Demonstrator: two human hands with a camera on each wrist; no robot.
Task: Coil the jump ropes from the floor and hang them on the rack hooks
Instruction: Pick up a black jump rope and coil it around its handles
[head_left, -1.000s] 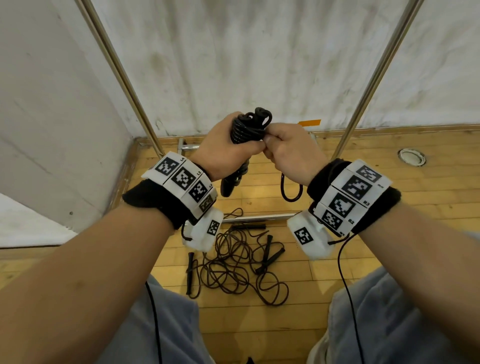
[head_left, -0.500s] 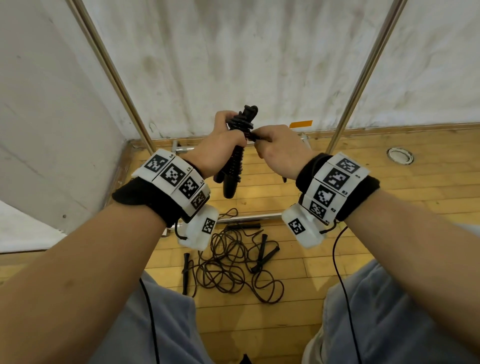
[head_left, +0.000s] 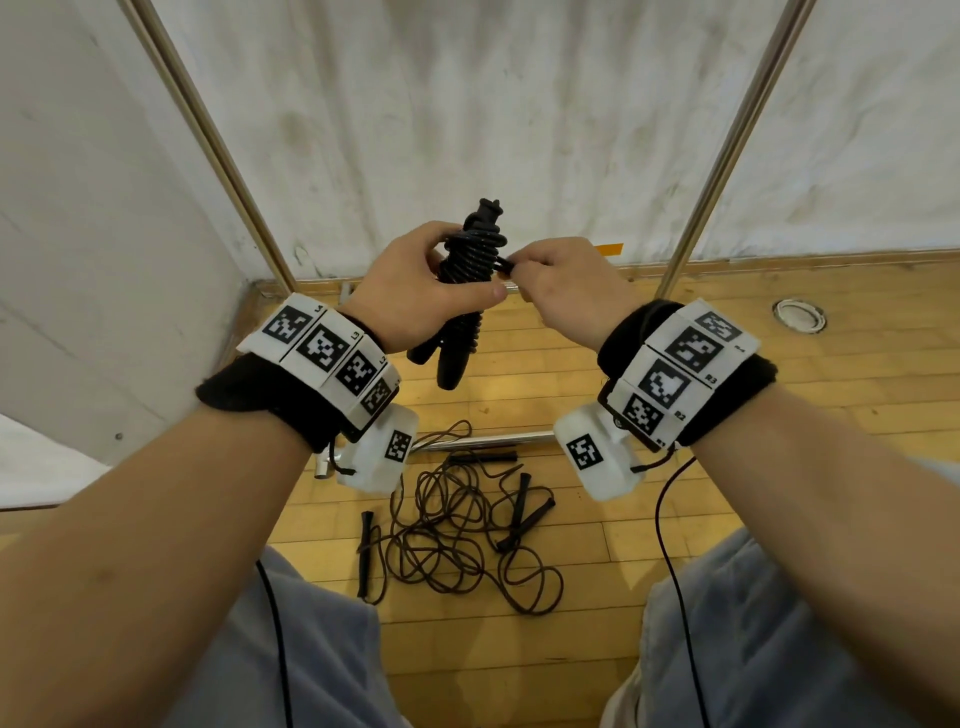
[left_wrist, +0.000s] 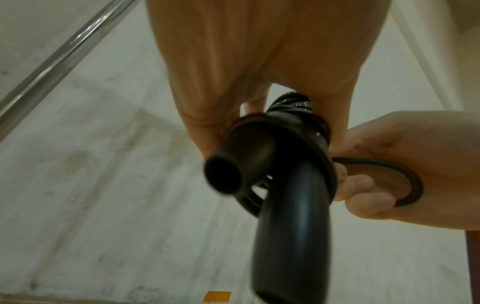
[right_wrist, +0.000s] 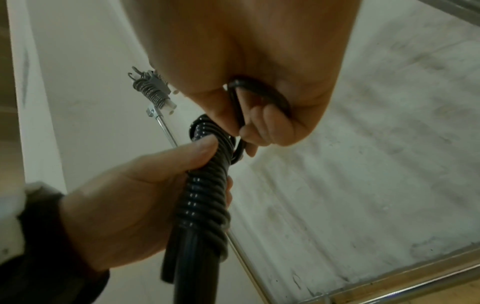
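Wood floor (head_left: 675, 364) fills the lower half of head view, white wall (head_left: 467, 104) behind at 12 o'clock. Rack: two metal uprights, left upright (head_left: 208, 135) slanting from 11 o'clock, right upright (head_left: 727, 156) from 1 o'clock, low crossbar (head_left: 488, 440) on the floor between them. In right wrist view a cluster of metal hooks (right_wrist: 152, 88) sits atop a thin rod at 10 o'clock, well apart from the hands.

Loose jump ropes (head_left: 457, 530) lie tangled on the floor at 6 o'clock, just in front of the crossbar, several black handles sticking out of the pile.

Left hand (head_left: 415, 296) is raised at frame center, fingers and thumb wrapped round the coiled jump rope (head_left: 470, 254): cord wound tight around the two handles, held roughly upright, handle ends pointing down toward 6 o'clock below the fist. Right hand (head_left: 566, 291) is just beside it at 3 o'clock of the bundle, fingers curled, pinching the free cord loop (right_wrist: 257, 96) that runs off the top of the winding; loop passes through the palm, seen also in left wrist view (left_wrist: 384, 179).

Round floor fitting (head_left: 798, 314) at 3 o'clock. Orange tape (head_left: 609, 250) on the wall base behind the right hand.
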